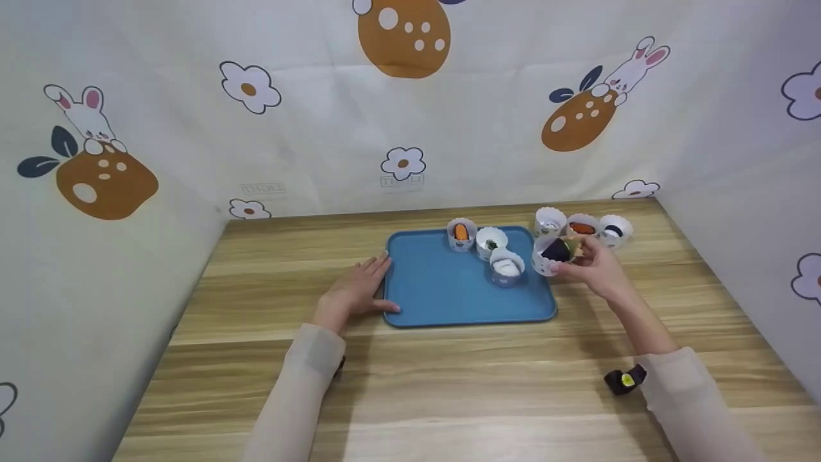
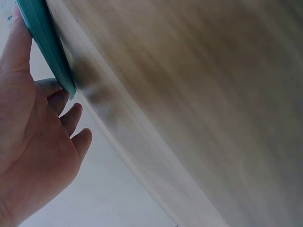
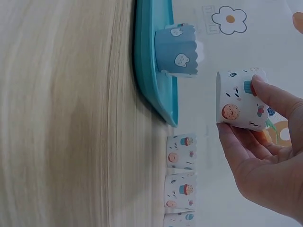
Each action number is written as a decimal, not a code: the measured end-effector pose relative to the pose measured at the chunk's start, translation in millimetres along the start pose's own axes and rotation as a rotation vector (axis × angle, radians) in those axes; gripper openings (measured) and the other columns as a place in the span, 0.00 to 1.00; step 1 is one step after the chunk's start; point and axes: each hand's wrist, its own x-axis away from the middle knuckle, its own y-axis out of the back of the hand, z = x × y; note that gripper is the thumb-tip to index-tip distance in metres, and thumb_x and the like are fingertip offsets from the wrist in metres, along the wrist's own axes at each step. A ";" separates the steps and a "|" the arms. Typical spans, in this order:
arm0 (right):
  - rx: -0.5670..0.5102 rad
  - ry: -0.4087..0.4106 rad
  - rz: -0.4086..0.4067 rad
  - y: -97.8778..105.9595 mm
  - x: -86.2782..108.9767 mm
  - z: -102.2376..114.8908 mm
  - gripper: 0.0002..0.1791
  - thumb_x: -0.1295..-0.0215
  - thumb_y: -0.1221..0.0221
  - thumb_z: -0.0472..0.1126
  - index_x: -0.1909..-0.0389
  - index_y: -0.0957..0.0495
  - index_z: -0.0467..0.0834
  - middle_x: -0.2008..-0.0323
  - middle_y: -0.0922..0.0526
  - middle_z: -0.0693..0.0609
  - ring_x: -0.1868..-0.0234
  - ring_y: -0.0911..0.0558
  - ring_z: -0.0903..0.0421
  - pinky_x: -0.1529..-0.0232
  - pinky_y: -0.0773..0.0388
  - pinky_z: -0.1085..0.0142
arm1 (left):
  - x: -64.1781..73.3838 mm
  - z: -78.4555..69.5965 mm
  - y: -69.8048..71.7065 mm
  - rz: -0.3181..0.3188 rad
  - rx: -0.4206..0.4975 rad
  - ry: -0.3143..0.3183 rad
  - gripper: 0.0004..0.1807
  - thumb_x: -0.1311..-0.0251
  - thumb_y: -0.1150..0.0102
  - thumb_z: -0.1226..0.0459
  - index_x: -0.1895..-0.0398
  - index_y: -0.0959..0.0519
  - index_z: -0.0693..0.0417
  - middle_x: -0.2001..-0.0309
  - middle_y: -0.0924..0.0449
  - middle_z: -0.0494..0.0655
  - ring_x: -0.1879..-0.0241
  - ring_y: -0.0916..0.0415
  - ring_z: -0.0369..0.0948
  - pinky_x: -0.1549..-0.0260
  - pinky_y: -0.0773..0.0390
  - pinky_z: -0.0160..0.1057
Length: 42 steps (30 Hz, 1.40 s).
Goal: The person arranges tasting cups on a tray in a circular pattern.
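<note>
My left hand (image 1: pixel 359 289) rests at the left side of a blue tray (image 1: pixel 442 295). Its fingers lie along the edge and its thumb reaches over the front left corner. In the left wrist view the fingertips touch the tray rim (image 2: pixel 47 47). My right hand (image 1: pixel 596 266) grips a white paper baking cup (image 3: pixel 241 99), printed with a doughnut and a cupcake. It is held up by the tray's right edge, with thumb and fingers on opposite sides. A black, seaweed-like piece (image 1: pixel 555 251) and something tan show in its mouth.
On the tray stand a cup with an orange piece (image 1: pixel 461 237), a cup with a green-topped piece (image 1: pixel 491 244) and a bluish cup (image 1: pixel 507 276) with white contents. Behind my right hand are three more cups (image 1: pixel 614 232). A small black object (image 1: pixel 622 381) lies against my right cuff.
</note>
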 end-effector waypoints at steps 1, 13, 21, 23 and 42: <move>-0.012 0.007 0.003 -1.2 0.3 0.7 0.36 0.38 0.33 0.38 0.33 0.38 0.31 0.35 0.30 0.30 0.46 0.20 0.50 0.56 0.22 0.80 | 0.2 -0.2 0.1 -0.002 -0.005 -0.002 0.57 0.40 0.39 0.39 0.20 0.55 0.60 0.18 0.60 0.55 0.20 0.59 0.54 0.21 0.53 0.55; -0.095 0.038 0.056 -19.0 5.2 7.5 0.35 0.39 0.33 0.34 0.34 0.37 0.31 0.38 0.26 0.32 0.52 0.19 0.64 0.55 0.20 0.77 | 3.1 -2.1 2.3 0.005 0.028 0.001 0.56 0.40 0.38 0.41 0.20 0.55 0.60 0.18 0.61 0.56 0.19 0.60 0.54 0.21 0.56 0.54; -0.151 0.065 0.073 -31.4 7.8 11.3 0.34 0.42 0.33 0.30 0.37 0.35 0.29 0.44 0.22 0.35 0.56 0.18 0.67 0.56 0.19 0.75 | 3.0 -2.0 2.3 0.001 0.026 -0.001 0.56 0.40 0.38 0.40 0.20 0.55 0.60 0.19 0.61 0.56 0.20 0.60 0.55 0.21 0.55 0.54; -0.161 0.068 0.084 -35.2 8.2 11.6 0.34 0.42 0.33 0.29 0.37 0.35 0.28 0.44 0.22 0.35 0.56 0.18 0.68 0.55 0.19 0.75 | 3.0 -1.7 2.2 -0.001 0.026 -0.002 0.56 0.40 0.38 0.40 0.20 0.55 0.60 0.19 0.61 0.56 0.20 0.60 0.55 0.21 0.55 0.54; -0.165 0.084 0.162 -65.6 10.8 9.4 0.33 0.45 0.31 0.29 0.40 0.33 0.27 0.46 0.19 0.33 0.56 0.18 0.66 0.54 0.20 0.76 | 1.3 0.0 0.2 0.006 0.049 0.002 0.57 0.40 0.38 0.40 0.20 0.56 0.59 0.18 0.62 0.55 0.19 0.61 0.54 0.21 0.56 0.54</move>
